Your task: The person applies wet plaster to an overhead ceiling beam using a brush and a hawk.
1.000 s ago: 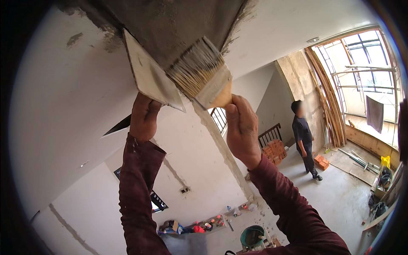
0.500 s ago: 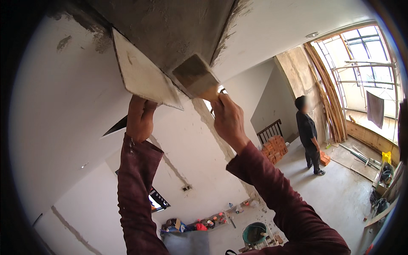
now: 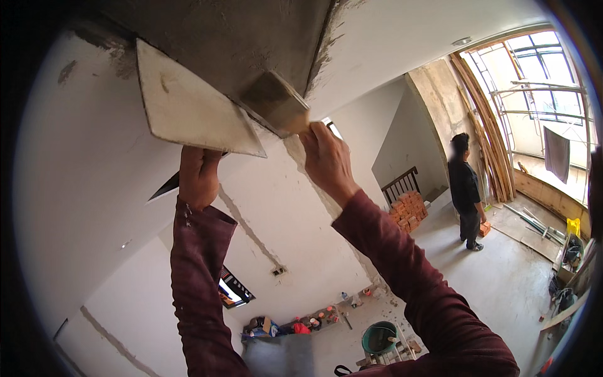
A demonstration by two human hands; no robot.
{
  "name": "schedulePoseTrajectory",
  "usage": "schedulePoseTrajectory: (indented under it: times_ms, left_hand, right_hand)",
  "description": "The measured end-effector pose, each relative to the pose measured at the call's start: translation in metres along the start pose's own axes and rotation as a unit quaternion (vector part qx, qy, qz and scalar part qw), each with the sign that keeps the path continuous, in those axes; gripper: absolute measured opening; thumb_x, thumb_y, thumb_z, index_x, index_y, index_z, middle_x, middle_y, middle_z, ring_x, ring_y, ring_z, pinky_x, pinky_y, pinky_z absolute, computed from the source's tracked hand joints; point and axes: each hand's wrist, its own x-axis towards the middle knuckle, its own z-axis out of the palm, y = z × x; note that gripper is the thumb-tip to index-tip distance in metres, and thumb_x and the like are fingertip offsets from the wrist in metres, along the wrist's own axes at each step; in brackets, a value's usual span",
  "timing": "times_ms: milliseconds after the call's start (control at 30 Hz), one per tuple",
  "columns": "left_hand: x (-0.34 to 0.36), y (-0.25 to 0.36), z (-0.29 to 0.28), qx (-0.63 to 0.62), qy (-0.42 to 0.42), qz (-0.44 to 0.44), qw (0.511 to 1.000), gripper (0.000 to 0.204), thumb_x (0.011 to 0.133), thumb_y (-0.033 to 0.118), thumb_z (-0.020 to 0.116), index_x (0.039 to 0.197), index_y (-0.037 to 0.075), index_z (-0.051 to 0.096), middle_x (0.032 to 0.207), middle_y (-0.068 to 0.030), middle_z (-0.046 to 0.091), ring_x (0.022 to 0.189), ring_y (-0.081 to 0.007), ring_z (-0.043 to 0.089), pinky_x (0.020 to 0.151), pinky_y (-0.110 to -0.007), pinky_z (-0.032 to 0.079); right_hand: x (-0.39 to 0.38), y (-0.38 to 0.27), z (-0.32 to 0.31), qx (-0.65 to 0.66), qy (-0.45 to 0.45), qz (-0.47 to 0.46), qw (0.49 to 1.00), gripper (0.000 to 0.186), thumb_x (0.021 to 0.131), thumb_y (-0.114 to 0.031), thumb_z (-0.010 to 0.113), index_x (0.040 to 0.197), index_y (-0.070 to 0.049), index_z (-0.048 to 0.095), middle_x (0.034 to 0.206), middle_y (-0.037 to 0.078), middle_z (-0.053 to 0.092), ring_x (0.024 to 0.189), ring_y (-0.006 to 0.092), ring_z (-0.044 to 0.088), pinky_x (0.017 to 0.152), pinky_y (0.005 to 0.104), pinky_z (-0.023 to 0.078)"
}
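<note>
Overhead, my left hand [image 3: 200, 176] grips a pale, flat plasterer's hawk [image 3: 188, 103] from beneath; its handle is hidden by the fingers. The hawk is tilted, its far edge up against the dark grey plastered patch [image 3: 220, 31]. My right hand [image 3: 330, 160] is closed round a wide putty knife [image 3: 274, 103], with most of the handle hidden. The blade is raised by the hawk's right end, close to the grey patch; whether it touches cannot be made out. Rough grey smears line the patch's borders with the white surface.
Below are a green bucket [image 3: 379, 337] and a row of odds and ends [image 3: 301, 327] by the wall. To the right a person [image 3: 466, 191] in dark clothes stands near stacked bricks [image 3: 408, 212]. Long timber boards [image 3: 483, 132] lean beside a large window with scaffolding [image 3: 521, 94].
The hawk and my left hand have shifted left. My right hand with the putty knife has also moved slightly left and up. The standing person has turned the head and appears farther right.
</note>
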Motion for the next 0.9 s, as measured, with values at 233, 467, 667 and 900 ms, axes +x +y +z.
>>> schedulePoseTrajectory:
  times_ms: [233, 467, 667, 900]
  left_hand:
    - [0.001, 0.010, 0.007, -0.016, 0.039, -0.020, 0.999, 0.020, 0.088, 0.009, 0.051, 0.105, 0.000, 0.055, 0.096, -0.0073, 0.056, 0.085, -0.0160, 0.049, 0.077, -0.029, 0.039]
    - [-0.003, -0.001, 0.001, 0.004, 0.032, -0.003, 0.999, 0.020, 0.089, 0.008, 0.050, 0.107, -0.001, 0.054, 0.103, -0.0099, 0.057, 0.095, -0.0187, 0.051, 0.086, -0.031, 0.038]
    - [-0.004, -0.003, -0.003, -0.006, 0.012, -0.009, 1.000, 0.021, 0.088, 0.006, 0.052, 0.108, -0.002, 0.054, 0.107, -0.0104, 0.057, 0.100, -0.0193, 0.051, 0.091, -0.031, 0.037]
    - [-0.005, -0.010, -0.005, -0.011, 0.026, -0.032, 0.999, 0.023, 0.087, 0.002, 0.052, 0.109, -0.002, 0.054, 0.109, -0.0107, 0.056, 0.101, -0.0198, 0.051, 0.092, -0.032, 0.036]
  right_hand:
    - [0.021, -0.028, 0.017, 0.115, 0.046, -0.100, 0.987, 0.011, 0.082, -0.004, 0.056, 0.083, -0.002, 0.044, 0.069, 0.016, 0.052, 0.061, 0.0367, 0.052, 0.052, 0.0390, 0.041]
    - [-0.004, 0.018, 0.017, -0.011, 0.018, 0.005, 1.000, 0.012, 0.084, -0.010, 0.055, 0.082, -0.004, 0.045, 0.070, 0.015, 0.055, 0.060, 0.0365, 0.055, 0.051, 0.0418, 0.042]
    - [0.006, -0.022, 0.020, 0.172, 0.047, -0.066, 0.982, 0.011, 0.080, -0.001, 0.056, 0.086, -0.002, 0.047, 0.072, 0.016, 0.053, 0.062, 0.0352, 0.054, 0.053, 0.0384, 0.042]
    - [-0.012, 0.028, 0.017, 0.005, 0.020, 0.005, 1.000, 0.010, 0.082, -0.009, 0.057, 0.085, -0.005, 0.048, 0.074, 0.015, 0.056, 0.063, 0.0353, 0.057, 0.052, 0.0411, 0.043]
